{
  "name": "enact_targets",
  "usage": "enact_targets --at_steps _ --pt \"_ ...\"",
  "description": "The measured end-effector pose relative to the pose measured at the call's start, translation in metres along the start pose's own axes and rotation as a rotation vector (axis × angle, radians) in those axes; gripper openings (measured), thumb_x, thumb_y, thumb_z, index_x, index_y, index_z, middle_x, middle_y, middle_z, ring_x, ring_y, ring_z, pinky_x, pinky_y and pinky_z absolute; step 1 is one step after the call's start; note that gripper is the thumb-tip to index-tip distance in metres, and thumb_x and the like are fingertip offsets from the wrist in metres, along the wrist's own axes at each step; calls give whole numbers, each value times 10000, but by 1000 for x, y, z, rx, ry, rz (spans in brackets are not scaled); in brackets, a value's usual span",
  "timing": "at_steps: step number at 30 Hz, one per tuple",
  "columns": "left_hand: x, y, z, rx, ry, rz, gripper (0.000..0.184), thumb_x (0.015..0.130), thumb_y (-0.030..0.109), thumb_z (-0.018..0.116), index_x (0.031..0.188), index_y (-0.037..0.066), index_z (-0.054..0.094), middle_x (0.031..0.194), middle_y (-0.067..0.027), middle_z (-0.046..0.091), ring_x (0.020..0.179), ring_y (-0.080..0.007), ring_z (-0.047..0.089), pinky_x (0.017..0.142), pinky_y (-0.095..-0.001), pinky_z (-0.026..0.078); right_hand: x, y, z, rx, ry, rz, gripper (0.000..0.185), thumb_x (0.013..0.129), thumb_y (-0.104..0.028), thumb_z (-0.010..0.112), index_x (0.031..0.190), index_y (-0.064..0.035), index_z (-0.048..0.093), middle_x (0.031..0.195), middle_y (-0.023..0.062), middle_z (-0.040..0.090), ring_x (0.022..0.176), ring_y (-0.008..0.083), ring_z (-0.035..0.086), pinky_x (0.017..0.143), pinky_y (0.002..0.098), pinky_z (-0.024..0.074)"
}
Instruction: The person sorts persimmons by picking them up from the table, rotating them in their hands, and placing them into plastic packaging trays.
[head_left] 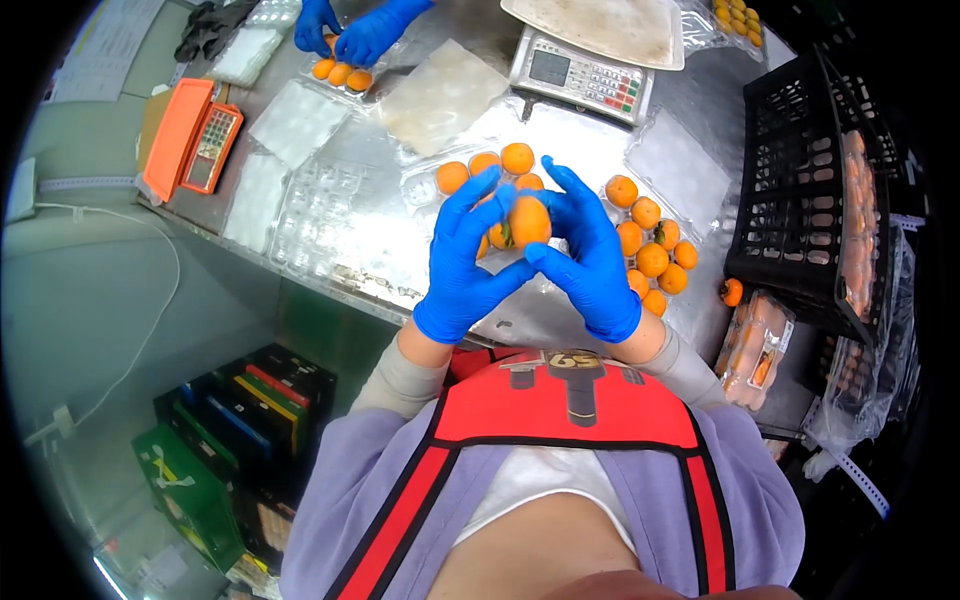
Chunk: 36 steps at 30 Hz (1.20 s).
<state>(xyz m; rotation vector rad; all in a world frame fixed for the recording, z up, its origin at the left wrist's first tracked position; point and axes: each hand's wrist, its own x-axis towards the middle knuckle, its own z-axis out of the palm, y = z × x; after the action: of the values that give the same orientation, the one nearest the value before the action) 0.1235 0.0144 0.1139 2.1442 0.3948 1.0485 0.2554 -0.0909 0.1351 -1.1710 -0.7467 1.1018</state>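
Blue gloves cover both hands. My left hand (pixel 468 258) and my right hand (pixel 588 248) meet around an orange fruit (pixel 530 221), raised above the metal table (pixel 375 240). The fingers of both hands curl round it from either side. Partly hidden behind the hands, more orange fruits (pixel 452 178) sit in a clear plastic tray (pixel 417 190). To the right of my right hand lies a group of several loose orange fruits (pixel 652 260), some with green leaves.
Another person's blue-gloved hands (pixel 365 35) handle fruits at the top left. A scale (pixel 582 75) stands at the back, an orange scale (pixel 180 140) at the left. A black crate (pixel 800 190) and packed fruit (pixel 757 350) are at right. Empty clear trays (pixel 320 215) lie left.
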Motion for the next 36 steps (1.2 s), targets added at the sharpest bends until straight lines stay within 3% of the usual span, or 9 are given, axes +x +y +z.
enact_targets --at_steps 2,4,6,7,10,17,19,22,36 --pt "-2 -1 0 -203 -17 -162 866 621 205 849 1359 108 408 1371 -139 427 1233 -297 452 997 -386 392 3 4 -2 -71 39 -233 754 803 -51 668 1441 -77 267 1308 99 465 1191 195 467 1020 352 361" --pt "-3 -1 0 -405 -34 -323 940 626 254 854 1403 114 345 1384 -131 415 1243 -284 443 1008 -383 378 4 3 -2 -105 73 -287 782 789 -36 673 1444 -59 246 1343 109 446 1218 209 459 1039 358 348" --pt "-1 -2 0 -940 -20 -638 1038 647 379 832 1453 119 231 1403 -116 389 1259 -262 423 1025 -381 354 3 4 -4 -196 90 -418 808 778 -30 678 1446 -41 225 1370 117 434 1261 226 432 1055 364 332" --pt "-2 -6 1 -998 -54 -662 1037 665 451 801 1459 123 221 1409 -107 377 1253 -256 428 1022 -381 361 3 4 -6 -216 53 -439 828 767 -25 686 1446 -32 213 1368 126 442 1288 243 407 1068 380 312" --pt "3 -3 7 -1221 -140 -733 964 694 394 798 1433 78 265 1396 -119 392 1273 -270 423 1032 -404 395 3 15 -13 -356 -7 -535 901 734 15 689 1459 -48 157 1420 159 363 1279 274 419 1046 397 355" --pt "5 0 15 -1148 -29 -624 895 726 293 785 1429 71 277 1380 -102 410 1266 -250 429 1041 -387 383 1 13 -17 -535 31 -571 955 722 -75 733 1469 -45 137 1393 153 395 1292 274 400 1025 392 340" --pt "8 7 8 -1118 9 -601 856 726 63 734 1439 85 260 1321 -96 475 1245 -229 449 1045 -352 350 4 9 -19 -399 44 -588 895 731 -118 728 1447 -18 201 1449 169 314 1308 296 369 1075 405 289" --pt "5 3 7 -908 8 -437 859 714 -1 720 1435 87 262 1312 -104 481 1241 -228 454 1042 -355 358 4 5 -19 -309 83 -486 880 750 -140 707 1452 -21 190 1436 156 339 1283 264 399 1047 388 322" --pt "-1 1 10 -491 -39 -220 809 715 -22 721 1399 49 294 1305 -127 497 1274 -270 430 1071 -398 324 6 4 -10 184 -28 -101 763 839 -61 616 1466 -81 183 1271 112 499 1159 193 497 988 333 391"
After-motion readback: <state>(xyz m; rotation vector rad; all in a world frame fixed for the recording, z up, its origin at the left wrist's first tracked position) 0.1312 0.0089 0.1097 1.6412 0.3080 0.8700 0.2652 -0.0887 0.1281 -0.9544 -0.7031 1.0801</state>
